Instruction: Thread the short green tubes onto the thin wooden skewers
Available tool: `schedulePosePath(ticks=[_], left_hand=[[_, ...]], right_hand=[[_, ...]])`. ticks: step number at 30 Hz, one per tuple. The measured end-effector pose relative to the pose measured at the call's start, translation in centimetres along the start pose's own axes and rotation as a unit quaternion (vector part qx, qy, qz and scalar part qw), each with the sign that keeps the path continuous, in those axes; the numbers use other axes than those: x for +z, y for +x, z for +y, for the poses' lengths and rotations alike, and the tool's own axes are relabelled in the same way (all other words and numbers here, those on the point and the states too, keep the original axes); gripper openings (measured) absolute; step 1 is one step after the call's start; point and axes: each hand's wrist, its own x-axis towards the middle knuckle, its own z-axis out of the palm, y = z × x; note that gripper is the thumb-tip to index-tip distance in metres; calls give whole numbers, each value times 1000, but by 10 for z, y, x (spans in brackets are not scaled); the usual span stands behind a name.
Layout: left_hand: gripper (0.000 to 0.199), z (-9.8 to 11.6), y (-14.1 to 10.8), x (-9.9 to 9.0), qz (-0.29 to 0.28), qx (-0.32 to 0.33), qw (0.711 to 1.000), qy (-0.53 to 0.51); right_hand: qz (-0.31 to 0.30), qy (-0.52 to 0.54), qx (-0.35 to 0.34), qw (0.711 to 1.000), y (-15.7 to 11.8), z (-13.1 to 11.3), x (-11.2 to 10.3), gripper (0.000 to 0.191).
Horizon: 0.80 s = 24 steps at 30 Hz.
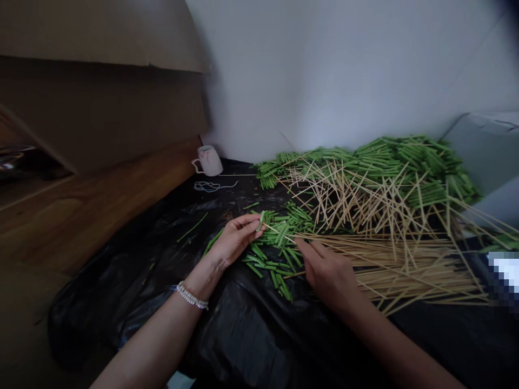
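Note:
My left hand (240, 233), with a beaded bracelet (192, 295) at the wrist, pinches a short green stem piece (263, 218) between thumb and fingers. A thin wooden skewer (275, 230) runs from that piece to my right hand (324, 265), whose fingers are closed round it. Loose cut green pieces (265, 263) lie beneath and between the hands. Beside and beyond my right hand a bundle of bare skewers (417, 265) is spread out. Behind it rests a large pile of skewers with green pieces on their ends (381, 159).
Black plastic sheeting (133, 270) covers the work surface. A white mug (210, 161) stands at the back left, near a tangled string (206, 187). Cardboard (154, 108) rises at the left, a pale wall (324, 70) behind, and a grey box (482, 151) at the right.

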Motion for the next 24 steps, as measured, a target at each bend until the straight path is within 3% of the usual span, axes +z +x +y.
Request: schedulePosePath(ticks=[16,24], left_hand=[[27,-3,1,-3,15,8,999,29],[32,-4,1,-3,29,39,991,124]], right_hand=[[-8,-6,2,1000,0,-1,-1,37],[-9,-5,3,1000,1,-4,-2,35]])
